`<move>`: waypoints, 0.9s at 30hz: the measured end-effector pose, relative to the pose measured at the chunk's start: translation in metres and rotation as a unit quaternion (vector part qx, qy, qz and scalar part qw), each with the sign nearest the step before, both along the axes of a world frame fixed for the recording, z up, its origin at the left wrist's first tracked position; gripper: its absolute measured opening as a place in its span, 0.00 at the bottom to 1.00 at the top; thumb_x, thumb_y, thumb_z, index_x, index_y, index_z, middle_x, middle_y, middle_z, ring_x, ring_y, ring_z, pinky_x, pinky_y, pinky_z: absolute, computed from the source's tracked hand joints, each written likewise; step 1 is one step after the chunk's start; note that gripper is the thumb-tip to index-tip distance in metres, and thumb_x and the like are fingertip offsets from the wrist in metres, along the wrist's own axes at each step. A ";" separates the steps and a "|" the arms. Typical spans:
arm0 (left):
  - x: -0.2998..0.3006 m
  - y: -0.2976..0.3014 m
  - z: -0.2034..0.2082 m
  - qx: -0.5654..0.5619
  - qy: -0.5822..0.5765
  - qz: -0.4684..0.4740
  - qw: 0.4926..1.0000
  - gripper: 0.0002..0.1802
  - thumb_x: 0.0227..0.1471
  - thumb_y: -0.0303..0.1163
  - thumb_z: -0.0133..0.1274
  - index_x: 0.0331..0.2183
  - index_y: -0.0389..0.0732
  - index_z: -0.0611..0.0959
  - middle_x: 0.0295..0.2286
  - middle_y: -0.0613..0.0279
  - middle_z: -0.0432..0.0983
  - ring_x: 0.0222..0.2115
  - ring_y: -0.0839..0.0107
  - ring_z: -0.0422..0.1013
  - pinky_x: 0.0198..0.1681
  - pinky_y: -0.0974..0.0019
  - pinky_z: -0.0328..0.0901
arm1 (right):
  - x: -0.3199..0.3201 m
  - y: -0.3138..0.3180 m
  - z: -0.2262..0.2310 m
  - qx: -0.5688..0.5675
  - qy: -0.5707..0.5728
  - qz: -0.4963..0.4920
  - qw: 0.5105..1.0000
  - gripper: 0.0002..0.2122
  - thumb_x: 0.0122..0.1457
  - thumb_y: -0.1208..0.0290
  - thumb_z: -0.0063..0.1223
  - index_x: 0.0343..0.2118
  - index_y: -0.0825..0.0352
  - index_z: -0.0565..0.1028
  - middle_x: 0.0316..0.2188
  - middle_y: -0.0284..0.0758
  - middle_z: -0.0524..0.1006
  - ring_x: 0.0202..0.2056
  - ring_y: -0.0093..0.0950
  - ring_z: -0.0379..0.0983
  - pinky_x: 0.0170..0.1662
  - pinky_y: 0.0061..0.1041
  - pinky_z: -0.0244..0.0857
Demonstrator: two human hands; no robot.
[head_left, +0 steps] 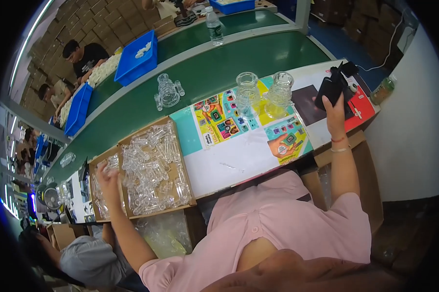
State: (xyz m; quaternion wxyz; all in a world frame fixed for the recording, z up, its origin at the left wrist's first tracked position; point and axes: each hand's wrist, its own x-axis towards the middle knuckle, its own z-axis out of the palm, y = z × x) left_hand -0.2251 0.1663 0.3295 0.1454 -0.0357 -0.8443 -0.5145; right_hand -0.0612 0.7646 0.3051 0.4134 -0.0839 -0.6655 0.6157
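My left hand [108, 178] is over the left part of a cardboard box [192, 197], its fingers curled in among clear tube-like pieces [149, 170]. What those fingers hold is hard to make out. At the right end of the bench, my right hand [334, 116] is closed around a black handheld device [330, 91]. Between my hands, two clear waisted vessels [247, 95] [279, 95] stand side by side on printed sheets. A small clear piece [231, 167] lies on the white sheet near the front edge.
Beyond the box, a clear vessel with side tubes [168, 91] rests on the green conveyor belt [200, 73]. A water bottle [213, 27] stands farther back, near a blue tray [138, 56]. Co-workers sit at the far side and at my left. A green bottle [384, 90] stands at right.
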 end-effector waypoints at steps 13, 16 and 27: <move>0.119 0.231 -0.015 0.310 -0.129 -0.368 0.867 0.11 0.50 0.23 0.46 0.38 0.34 0.70 0.40 0.51 0.69 0.30 0.75 0.68 0.35 0.72 0.66 | 0.027 -0.066 0.041 -0.064 0.016 0.191 0.979 0.25 0.43 0.64 0.60 0.42 0.72 0.64 0.37 0.35 0.68 0.42 0.24 0.64 0.46 0.23 0.58; 0.134 0.247 -0.017 0.361 -0.125 -0.355 0.853 0.13 0.46 0.18 0.49 0.37 0.34 0.70 0.42 0.50 0.67 0.35 0.72 0.69 0.39 0.70 0.66 | 0.018 -0.072 0.055 -0.219 0.179 0.260 0.923 0.22 0.52 0.75 0.51 0.49 0.74 0.60 0.48 0.43 0.65 0.50 0.32 0.60 0.52 0.30 0.57; 0.166 0.247 -0.013 0.396 -0.064 -0.338 0.852 0.16 0.42 0.13 0.51 0.36 0.32 0.69 0.41 0.45 0.67 0.39 0.67 0.69 0.43 0.67 0.67 | 0.020 -0.078 0.100 -0.255 0.421 0.294 0.820 0.14 0.50 0.67 0.52 0.36 0.72 0.70 0.36 0.38 0.72 0.33 0.28 0.68 0.36 0.26 0.62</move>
